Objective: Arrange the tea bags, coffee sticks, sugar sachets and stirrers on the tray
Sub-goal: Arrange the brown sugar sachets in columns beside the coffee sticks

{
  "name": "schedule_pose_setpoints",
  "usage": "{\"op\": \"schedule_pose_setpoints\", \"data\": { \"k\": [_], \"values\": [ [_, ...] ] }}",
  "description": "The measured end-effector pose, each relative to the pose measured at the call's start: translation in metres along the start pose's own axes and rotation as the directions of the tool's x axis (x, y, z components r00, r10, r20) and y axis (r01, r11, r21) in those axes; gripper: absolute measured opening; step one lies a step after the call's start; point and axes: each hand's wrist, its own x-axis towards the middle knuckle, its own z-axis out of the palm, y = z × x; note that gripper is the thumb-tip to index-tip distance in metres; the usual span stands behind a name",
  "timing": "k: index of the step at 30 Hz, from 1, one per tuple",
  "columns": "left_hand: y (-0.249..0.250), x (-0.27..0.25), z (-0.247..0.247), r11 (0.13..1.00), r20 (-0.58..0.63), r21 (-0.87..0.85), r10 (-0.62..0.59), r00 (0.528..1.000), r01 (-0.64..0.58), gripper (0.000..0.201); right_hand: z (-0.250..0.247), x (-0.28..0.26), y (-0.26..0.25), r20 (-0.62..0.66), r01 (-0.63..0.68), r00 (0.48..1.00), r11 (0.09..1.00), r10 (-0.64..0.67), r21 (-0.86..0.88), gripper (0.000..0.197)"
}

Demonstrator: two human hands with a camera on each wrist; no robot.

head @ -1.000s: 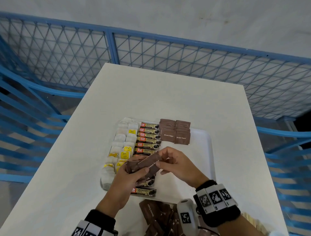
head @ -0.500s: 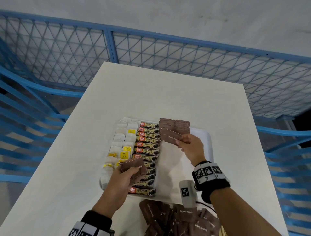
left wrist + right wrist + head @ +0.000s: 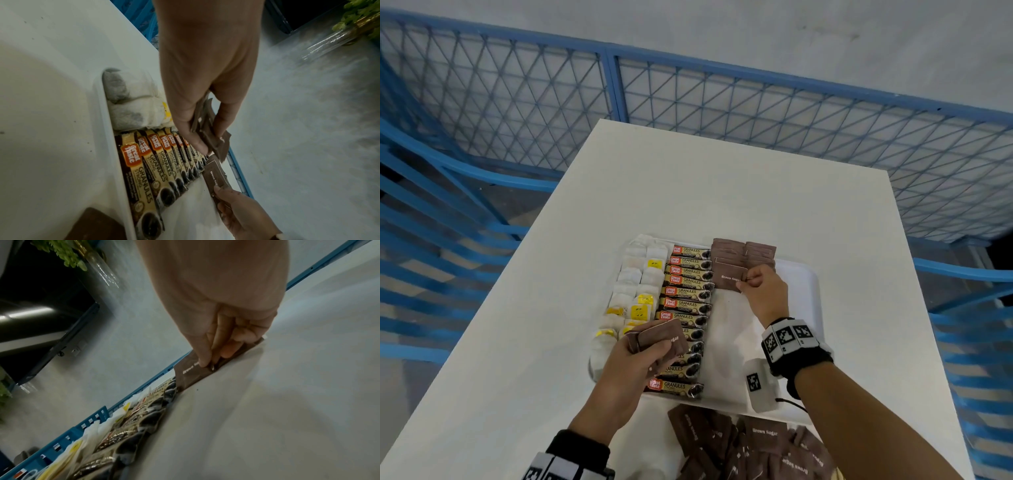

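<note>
A white tray (image 3: 804,308) holds a column of tea bags (image 3: 635,287) on the left, a column of coffee sticks (image 3: 686,291) beside it, and overlapping brown sugar sachets (image 3: 743,253) at its far end. My right hand (image 3: 751,282) pinches one brown sugar sachet (image 3: 727,279) (image 3: 192,374) and lays it on the tray just below that stack. Over the near coffee sticks, my left hand (image 3: 643,349) grips a small bundle of brown sugar sachets (image 3: 664,337) (image 3: 209,134).
Loose brown sugar sachets (image 3: 750,442) lie heaped on the white table (image 3: 722,192) in front of the tray. A blue mesh fence (image 3: 688,96) surrounds the table. The tray's right half is bare.
My right hand took one sachet from the left hand's bundle, carried it to the far end of the tray and lowered it below the stack. The left hand stayed put.
</note>
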Motion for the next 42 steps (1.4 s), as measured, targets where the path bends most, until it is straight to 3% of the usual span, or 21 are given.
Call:
{"op": "schedule_pose_setpoints", "data": {
  "k": [5,8,11,14,16,17,19,24,27,32,37,38,40,42],
  "values": [
    [-0.001,0.002,0.000,1.000,-0.037,0.002,-0.009,0.999,0.009,0.031,0.005,-0.001,-0.001,-0.054,0.022,0.998,0.997,-0.026,-0.068,0.023],
    [-0.001,0.003,0.000,1.000,-0.048,0.017,-0.008,0.999,0.009,0.029,0.006,-0.016,-0.013,-0.048,0.128,0.990,0.990,-0.132,-0.063,0.020],
    [-0.002,0.003,0.001,0.999,-0.044,0.039,0.000,0.999,0.002,0.027,0.002,-0.044,-0.035,0.200,0.174,0.965,0.985,-0.172,0.007,0.015],
    [-0.001,0.003,0.004,0.996,-0.044,0.087,0.010,0.999,-0.006,0.026,-0.006,-0.074,-0.047,0.561,0.085,0.818,0.991,-0.126,0.099,0.030],
    [-0.001,0.004,0.006,0.992,-0.040,0.123,0.027,0.999,-0.022,0.027,-0.005,-0.088,-0.044,0.658,0.034,0.741,0.986,-0.135,0.164,0.021],
    [-0.001,0.004,0.008,0.991,-0.040,0.131,0.032,0.999,-0.026,0.026,-0.005,-0.092,-0.041,0.655,0.026,0.739,0.979,-0.155,0.203,0.016],
    [-0.001,0.005,0.013,0.994,-0.063,0.109,0.019,0.998,-0.012,0.021,-0.005,-0.097,-0.036,0.616,0.007,0.770,0.967,-0.167,0.253,0.011],
    [0.004,0.003,0.020,0.986,-0.089,-0.143,-0.100,0.991,0.087,0.018,-0.022,-0.096,-0.031,0.503,-0.032,0.854,0.953,-0.131,0.303,0.008],
    [0.009,0.000,0.022,0.973,-0.003,-0.188,-0.139,0.990,0.136,0.021,-0.034,-0.090,-0.022,0.423,-0.054,0.902,0.950,-0.086,0.308,0.014],
    [0.013,0.005,0.030,0.988,0.058,-0.023,-0.150,0.987,0.151,0.018,-0.055,-0.074,-0.003,0.316,-0.114,0.949,0.944,0.010,0.310,0.014],
    [0.020,0.013,0.039,0.969,0.135,0.246,-0.057,0.989,0.023,0.025,-0.069,-0.053,0.011,0.223,-0.152,0.973,0.910,0.067,0.387,0.013],
    [0.021,0.016,0.041,0.936,0.156,0.349,-0.016,0.988,-0.040,0.025,-0.072,-0.048,0.014,0.210,-0.157,0.975,0.902,0.076,0.402,0.013],
    [0.024,0.027,0.046,0.791,0.182,0.580,0.108,0.977,-0.196,0.025,-0.075,-0.037,0.017,0.188,-0.164,0.978,0.895,0.092,0.415,0.012],
    [0.027,0.040,0.054,0.660,0.202,0.694,0.205,0.958,-0.288,0.026,-0.075,-0.026,0.020,0.155,-0.164,0.981,0.918,0.115,0.360,0.009]
  ]
}}
